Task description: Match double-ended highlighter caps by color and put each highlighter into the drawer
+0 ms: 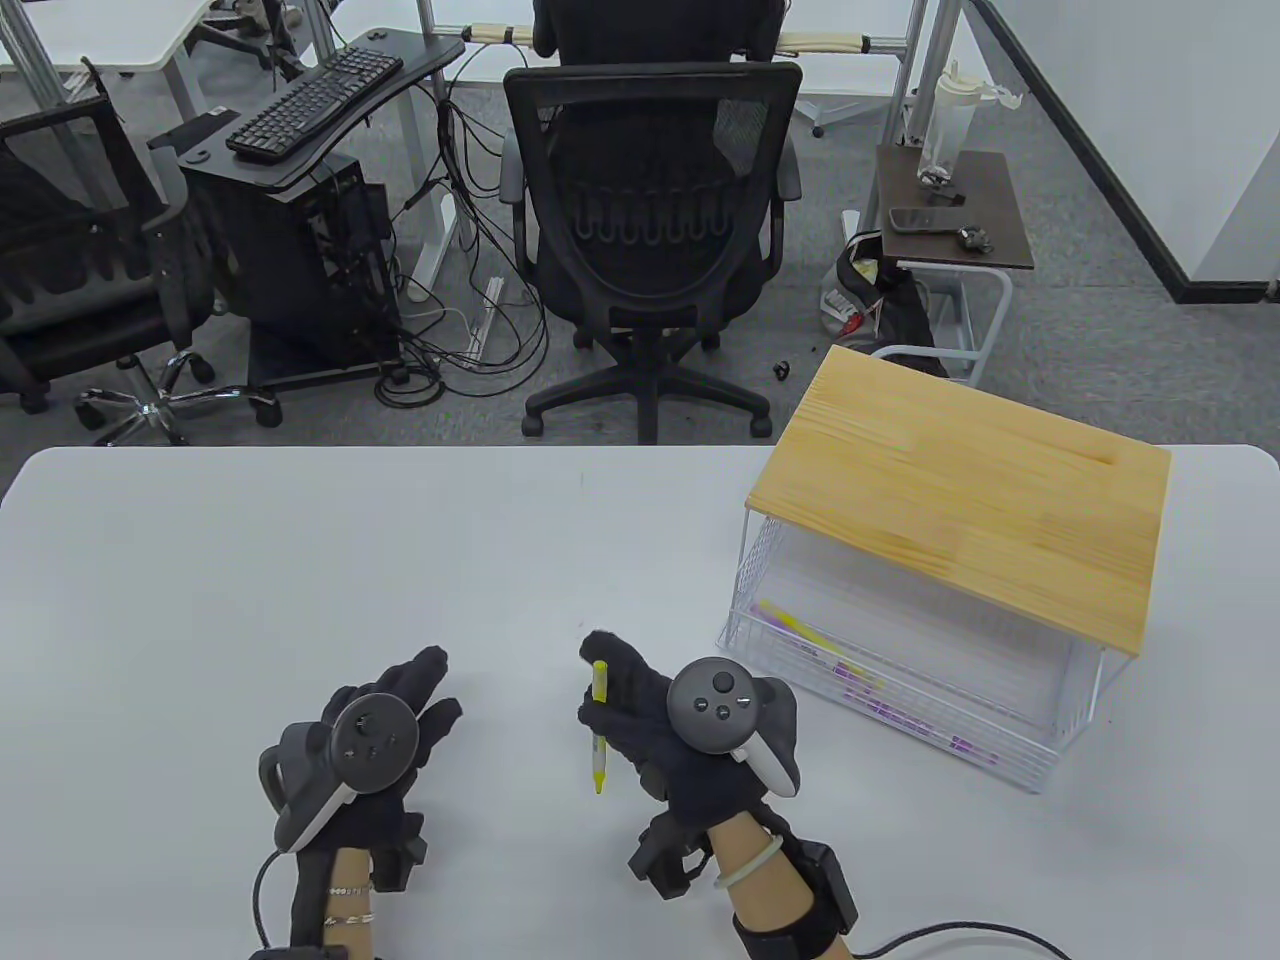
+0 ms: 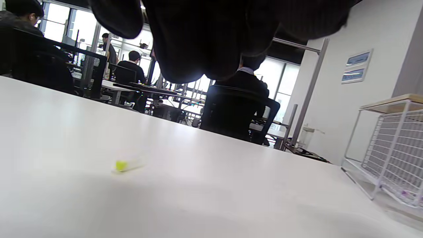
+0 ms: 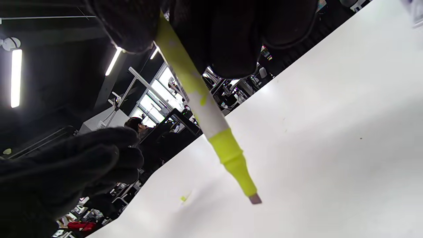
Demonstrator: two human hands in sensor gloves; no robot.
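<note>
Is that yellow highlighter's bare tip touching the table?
Apart. The right wrist view shows the yellow highlighter, held by the right hand, with its tip hanging clear above the white table.

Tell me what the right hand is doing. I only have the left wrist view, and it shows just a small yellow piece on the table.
Observer: The right hand grips a yellow highlighter above the table.
Operator: Is its lower end capped?
Observer: No. The right wrist view shows its chisel tip bare.
Operator: Anything in the drawer yet?
Observer: Yes. In the table view, yellow and purple highlighters lie in the wire drawer under the wooden top.
</note>
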